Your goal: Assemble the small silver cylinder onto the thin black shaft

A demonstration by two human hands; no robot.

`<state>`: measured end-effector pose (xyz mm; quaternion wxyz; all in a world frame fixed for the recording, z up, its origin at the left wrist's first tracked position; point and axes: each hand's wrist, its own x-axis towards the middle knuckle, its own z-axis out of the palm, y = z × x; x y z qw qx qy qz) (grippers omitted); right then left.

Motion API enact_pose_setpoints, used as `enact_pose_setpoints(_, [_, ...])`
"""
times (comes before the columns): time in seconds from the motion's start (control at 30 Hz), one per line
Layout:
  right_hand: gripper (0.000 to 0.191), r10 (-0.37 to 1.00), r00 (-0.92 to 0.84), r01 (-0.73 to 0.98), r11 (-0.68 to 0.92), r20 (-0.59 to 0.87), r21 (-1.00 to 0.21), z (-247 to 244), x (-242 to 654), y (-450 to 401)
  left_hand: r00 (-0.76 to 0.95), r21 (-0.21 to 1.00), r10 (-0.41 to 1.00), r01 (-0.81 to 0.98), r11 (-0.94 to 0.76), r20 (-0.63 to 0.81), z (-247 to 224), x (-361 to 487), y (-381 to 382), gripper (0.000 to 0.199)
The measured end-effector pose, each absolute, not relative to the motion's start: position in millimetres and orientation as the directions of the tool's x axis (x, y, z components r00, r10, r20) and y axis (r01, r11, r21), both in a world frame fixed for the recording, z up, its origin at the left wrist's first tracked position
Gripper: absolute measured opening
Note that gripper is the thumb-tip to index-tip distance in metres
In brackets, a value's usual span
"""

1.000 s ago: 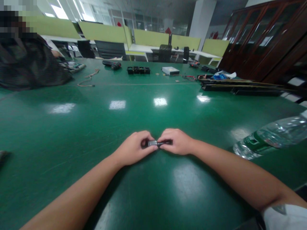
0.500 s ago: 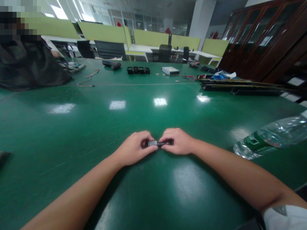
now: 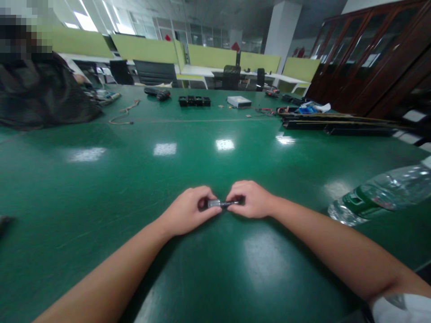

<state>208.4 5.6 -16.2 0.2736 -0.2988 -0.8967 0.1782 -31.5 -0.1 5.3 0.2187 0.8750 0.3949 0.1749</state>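
A small slim object, silver at one end and dark along the rest, (image 3: 214, 203) lies lengthwise between my two hands, low over the green table (image 3: 202, 269). It is too small for me to tell its kind. My left hand (image 3: 190, 211) pinches the silver end between thumb and fingers. At the thin dark end, the thumb and fingers of my right hand (image 3: 251, 199) are closed. The fingertips of the two hands are a short gap apart, with the dark middle showing in it. Both ends are partly hidden by fingers.
A clear plastic bottle with a green label (image 3: 370, 199) lies beside my right forearm. Across the far side are a black module (image 3: 194, 101), a white-topped box (image 3: 239, 102), a cable (image 3: 123, 114) and dark rails (image 3: 336, 123). At far left sits a dark bag (image 3: 43, 94).
The right fingertips have shifted slightly right, so the gap between the hands is a little wider. Both hands keep their pinch on the small silver and dark object.
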Motion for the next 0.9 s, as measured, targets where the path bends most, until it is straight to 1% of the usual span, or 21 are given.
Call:
enact_pose_setpoints(0.27, [0.008, 0.639, -0.669, 0.434, 0.751, 0.38, -0.498, -17, 213, 10, 0.624, 0.53, 0.772, 0.618, -0.58, 0.118, 5, -32, 1, 0.029])
enact_pose_setpoints(0.53, [0.005, 0.751, -0.592, 0.509, 0.629, 0.291, -0.588, -15, 232, 25, 0.598, 0.532, 0.794, 0.64, -0.554, 0.108, 5, -32, 1, 0.033])
enact_pose_setpoints(0.7, [0.004, 0.741, -0.611, 0.482, 0.628, 0.28, -0.612, -16, 234, 26, 0.599, 0.532, 0.793, 0.639, -0.556, 0.109, 5, -31, 1, 0.033])
enact_pose_setpoints(0.9, [0.003, 0.707, -0.626, 0.455, 0.674, 0.329, -0.583, -16, 229, 22, 0.593, 0.537, 0.798, 0.64, -0.55, 0.11, 6, -31, 1, 0.031])
